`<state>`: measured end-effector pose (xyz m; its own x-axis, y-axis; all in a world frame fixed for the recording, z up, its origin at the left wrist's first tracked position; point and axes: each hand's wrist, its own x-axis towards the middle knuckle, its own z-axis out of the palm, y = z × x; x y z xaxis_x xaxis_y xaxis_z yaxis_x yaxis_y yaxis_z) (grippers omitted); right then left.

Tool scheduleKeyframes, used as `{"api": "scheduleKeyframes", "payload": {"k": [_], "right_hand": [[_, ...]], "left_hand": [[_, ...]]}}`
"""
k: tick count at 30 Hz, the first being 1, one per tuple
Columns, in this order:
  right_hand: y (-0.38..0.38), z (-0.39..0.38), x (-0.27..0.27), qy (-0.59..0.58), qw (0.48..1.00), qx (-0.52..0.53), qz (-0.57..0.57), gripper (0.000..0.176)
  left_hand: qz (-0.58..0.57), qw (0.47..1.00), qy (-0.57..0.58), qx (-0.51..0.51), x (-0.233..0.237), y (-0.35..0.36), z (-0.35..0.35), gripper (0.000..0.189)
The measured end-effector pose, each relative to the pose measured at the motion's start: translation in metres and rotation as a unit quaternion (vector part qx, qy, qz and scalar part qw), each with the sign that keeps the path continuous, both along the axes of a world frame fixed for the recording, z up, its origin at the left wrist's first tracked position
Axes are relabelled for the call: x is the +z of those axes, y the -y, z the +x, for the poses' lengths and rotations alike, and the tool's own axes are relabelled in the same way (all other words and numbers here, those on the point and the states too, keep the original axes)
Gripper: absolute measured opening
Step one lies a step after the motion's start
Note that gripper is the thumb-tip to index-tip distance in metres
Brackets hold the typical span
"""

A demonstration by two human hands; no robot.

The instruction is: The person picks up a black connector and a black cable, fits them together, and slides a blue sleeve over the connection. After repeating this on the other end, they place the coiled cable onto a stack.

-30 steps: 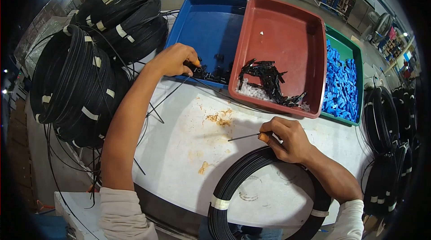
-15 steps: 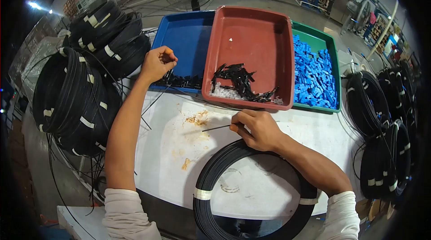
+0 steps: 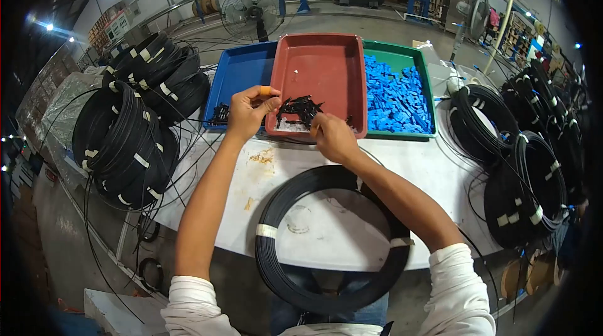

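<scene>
My left hand [image 3: 248, 112], with orange on a fingertip, is pinched closed at the left edge of the red tray [image 3: 320, 41]. Whatever lies between its finger and thumb is too small to make out. At the tray's front edge my right hand [image 3: 337, 139] has its fingers curled closed beside small black parts [image 3: 300, 107]; what they grip is hidden. Below that hand a coil of black cable [image 3: 271, 257], bound with white tape, lies on the white table [image 3: 229, 210] and overhangs its front edge.
The blue tray [image 3: 242, 63] with black pieces stands left, the green tray [image 3: 399, 53] with blue pieces [image 3: 396, 97] right. More taped cable coils [image 3: 125, 141] are piled at left, and others [image 3: 524, 179] at right. Loose cable ends hang at both sides.
My left hand has moved right, from the blue tray to the red tray's edge. My right hand, earlier holding a cable end over the table, has moved up to the red tray. The view has shifted.
</scene>
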<state>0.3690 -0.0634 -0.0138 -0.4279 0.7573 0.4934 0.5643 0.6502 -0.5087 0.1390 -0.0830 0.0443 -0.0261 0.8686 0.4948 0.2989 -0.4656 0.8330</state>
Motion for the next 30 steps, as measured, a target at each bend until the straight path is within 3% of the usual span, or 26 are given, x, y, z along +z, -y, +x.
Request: {"api": "scheduleKeyframes", "payload": {"k": [4, 6, 8, 12, 14, 16, 20, 22, 25, 30], "right_hand": [[0.004, 0.018, 0.011, -0.034, 0.997, -0.070, 0.003, 0.013], [0.000, 0.024, 0.002, -0.055, 0.995, -0.082, 0.030, 0.013], [0.002, 0.029, -0.009, -0.125, 0.989, -0.061, 0.048, 0.010], [0.009, 0.042, 0.002, -0.127, 0.992, 0.013, 0.007, 0.014], [0.009, 0.045, 0.005, -0.099, 0.995, 0.013, -0.008, 0.013], [0.012, 0.047, 0.013, -0.075, 0.997, 0.034, -0.008, 0.013], [0.023, 0.050, 0.029, -0.080, 0.995, 0.007, -0.051, 0.015], [0.019, 0.053, 0.026, -0.100, 0.995, 0.010, -0.025, 0.018], [0.022, 0.059, 0.032, -0.211, 0.969, 0.045, -0.121, 0.016], [0.032, 0.057, 0.024, -0.239, 0.956, 0.087, -0.147, 0.018]], "left_hand": [[0.019, 0.996, 0.092, -0.011, -0.024, 0.006, 0.046, 0.022], [0.004, 0.987, 0.153, 0.045, -0.042, 0.014, 0.064, 0.022], [-0.029, 0.989, 0.103, 0.106, -0.063, 0.014, 0.065, 0.020], [-0.009, 0.992, 0.120, 0.035, -0.077, 0.017, 0.062, 0.020], [-0.013, 0.993, 0.110, 0.050, -0.078, 0.016, 0.061, 0.020], [-0.026, 0.982, 0.180, 0.050, -0.073, 0.019, 0.066, 0.019], [0.008, 0.993, 0.120, -0.002, -0.079, 0.023, 0.061, 0.019], [0.009, 0.991, 0.133, -0.010, -0.074, 0.027, 0.064, 0.020], [0.046, 0.987, 0.151, -0.036, -0.069, 0.033, 0.067, 0.022], [0.046, 0.989, 0.133, -0.042, -0.064, 0.048, 0.070, 0.019]]}}
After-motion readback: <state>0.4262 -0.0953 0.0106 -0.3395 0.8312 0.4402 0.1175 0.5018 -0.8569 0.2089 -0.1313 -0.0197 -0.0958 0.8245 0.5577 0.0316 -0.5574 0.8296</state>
